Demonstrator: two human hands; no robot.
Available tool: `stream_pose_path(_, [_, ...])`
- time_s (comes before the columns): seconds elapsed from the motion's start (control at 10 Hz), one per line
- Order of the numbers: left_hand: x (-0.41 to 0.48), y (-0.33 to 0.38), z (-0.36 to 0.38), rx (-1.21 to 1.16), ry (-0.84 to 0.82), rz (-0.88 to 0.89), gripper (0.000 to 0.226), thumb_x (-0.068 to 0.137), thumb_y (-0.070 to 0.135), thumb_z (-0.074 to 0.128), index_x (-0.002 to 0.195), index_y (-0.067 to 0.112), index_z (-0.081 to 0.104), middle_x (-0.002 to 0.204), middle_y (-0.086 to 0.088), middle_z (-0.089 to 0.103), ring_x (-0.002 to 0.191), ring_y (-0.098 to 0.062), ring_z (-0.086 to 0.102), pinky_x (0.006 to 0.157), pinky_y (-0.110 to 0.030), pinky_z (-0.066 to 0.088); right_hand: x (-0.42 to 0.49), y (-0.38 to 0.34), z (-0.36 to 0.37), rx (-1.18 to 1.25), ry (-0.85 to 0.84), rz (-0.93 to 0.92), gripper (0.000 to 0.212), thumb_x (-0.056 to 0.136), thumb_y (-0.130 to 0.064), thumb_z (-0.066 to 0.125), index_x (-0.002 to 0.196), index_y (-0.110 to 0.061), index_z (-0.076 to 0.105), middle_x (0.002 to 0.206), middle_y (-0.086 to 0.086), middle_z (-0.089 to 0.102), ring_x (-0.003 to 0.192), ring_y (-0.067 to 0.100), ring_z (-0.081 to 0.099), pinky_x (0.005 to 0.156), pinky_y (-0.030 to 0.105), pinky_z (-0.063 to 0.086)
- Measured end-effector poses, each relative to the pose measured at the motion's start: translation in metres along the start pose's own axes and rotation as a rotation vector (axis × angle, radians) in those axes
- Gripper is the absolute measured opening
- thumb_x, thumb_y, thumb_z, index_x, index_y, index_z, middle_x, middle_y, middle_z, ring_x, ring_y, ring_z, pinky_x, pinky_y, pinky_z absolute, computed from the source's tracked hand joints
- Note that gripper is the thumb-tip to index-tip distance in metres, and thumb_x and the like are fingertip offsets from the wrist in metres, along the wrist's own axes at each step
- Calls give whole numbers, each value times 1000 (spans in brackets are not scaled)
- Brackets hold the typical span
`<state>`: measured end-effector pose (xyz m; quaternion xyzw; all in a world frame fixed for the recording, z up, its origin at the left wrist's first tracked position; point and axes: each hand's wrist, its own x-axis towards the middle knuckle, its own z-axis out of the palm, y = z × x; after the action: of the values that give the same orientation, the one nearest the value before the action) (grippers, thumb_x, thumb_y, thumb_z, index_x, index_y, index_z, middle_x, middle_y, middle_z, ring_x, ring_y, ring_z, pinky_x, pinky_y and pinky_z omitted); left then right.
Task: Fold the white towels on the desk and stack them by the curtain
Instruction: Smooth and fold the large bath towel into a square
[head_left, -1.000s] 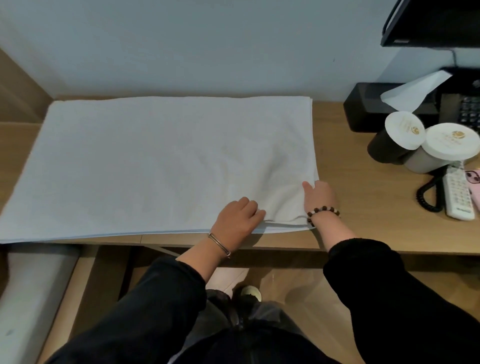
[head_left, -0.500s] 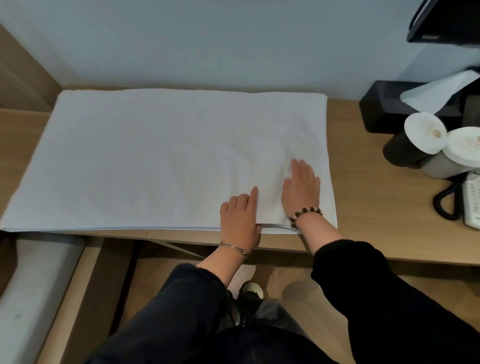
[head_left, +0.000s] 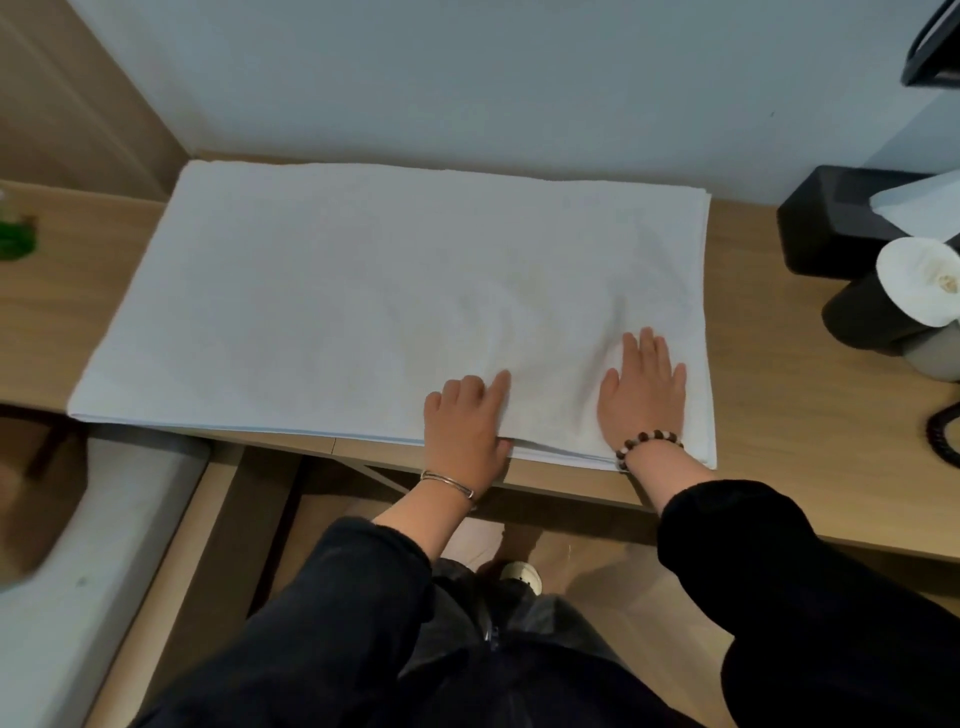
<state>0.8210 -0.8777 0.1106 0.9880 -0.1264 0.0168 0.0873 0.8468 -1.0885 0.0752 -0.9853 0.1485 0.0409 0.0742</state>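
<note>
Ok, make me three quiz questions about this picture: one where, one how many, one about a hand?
1. Where is the black box? A left of the towel; B right of the towel; C on the towel.
2. How many hands touch the towel? A none; B one; C two.
3. How is the right hand? A flat; B a fist; C in the air.
Answers: B, it sits at the desk's right end. C, the left hand is on it too. A, its fingers lie straight on the towel.
</note>
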Motion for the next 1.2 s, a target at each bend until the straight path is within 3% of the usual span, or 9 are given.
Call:
stream_pose_path(0.1, [5, 4, -7, -251, -47, -360, 55, 77, 17, 66, 129, 21, 49, 96, 0, 51, 87, -18, 49, 73, -27, 32, 0, 1, -1, -14, 1, -5, 55, 100, -31, 25, 152, -14, 15, 160, 5, 7, 147, 21, 4, 118, 45, 7])
stream_pose_path(0.3, [6, -15, -14, -18, 316, 264, 35, 63, -10, 56, 88, 7, 72, 62, -5, 50, 54, -20, 43, 55, -27, 30, 0, 0, -2, -18, 3, -2, 55, 99, -30, 27, 151, -14, 17, 160, 5, 8, 147, 21, 5, 118, 45, 9])
stream_pose_path(0.4, [-5, -44, -10, 83, 261, 296, 49, 59, -5, 57, 104, 10, 71, 84, -11, 63, 68, -26, 58, 60, -33, 44, 0, 0, -2, -33, -2, -1, 56, 99, -30, 26, 151, -14, 17, 160, 6, 9, 147, 22, 6, 118, 45, 9])
stream_pose_path(0.5, [-11, -63, -11, 99, 196, 248, 61, 52, -9, 73, 110, 7, 65, 85, -13, 64, 67, -29, 59, 59, -35, 48, 1, 0, -1, -33, -3, 1, 56, 99, -30, 27, 151, -14, 17, 160, 6, 9, 147, 22, 6, 117, 45, 9])
stream_pose_path(0.7, [-14, -95, -27, 8, 191, 140, 53, 49, -17, 78, 99, 1, 70, 67, -13, 51, 52, -25, 47, 41, -21, 35, 0, -1, -3, -41, -3, 2, 56, 99, -29, 27, 151, -13, 17, 160, 6, 10, 147, 23, 7, 118, 45, 10])
stream_pose_path(0.9, [-12, -98, -19, -35, 15, -137, 71, 64, 10, 78, 129, 12, 49, 93, -12, 53, 77, -24, 49, 62, -30, 40, 0, -7, -4, -81, -27, 47, 55, 99, -28, 24, 152, -16, 12, 160, 5, 5, 147, 22, 4, 117, 49, 8])
stream_pose_path(1.0, [-9, -101, -19, -139, -24, -285, 73, 72, -1, 69, 138, 13, 42, 97, -10, 54, 79, -24, 53, 63, -32, 44, 0, -5, -5, -82, -38, 50, 56, 99, -28, 24, 152, -16, 11, 161, 5, 3, 147, 22, 3, 117, 49, 8])
stream_pose_path(1.1, [-12, -122, -26, -59, 152, -179, 60, 59, -21, 65, 115, 1, 63, 68, -11, 49, 56, -20, 38, 50, -27, 30, 1, -6, -6, -83, -50, 61, 56, 99, -29, 23, 152, -17, 10, 161, 5, 2, 147, 22, 2, 118, 48, 8])
stream_pose_path(1.2, [-16, -140, -26, 65, 143, -112, 62, 54, -23, 67, 112, -1, 65, 59, -11, 42, 51, -18, 33, 46, -26, 29, 0, -7, -7, -86, -56, 59, 56, 99, -29, 23, 153, -17, 10, 161, 4, 1, 147, 22, 2, 118, 48, 7])
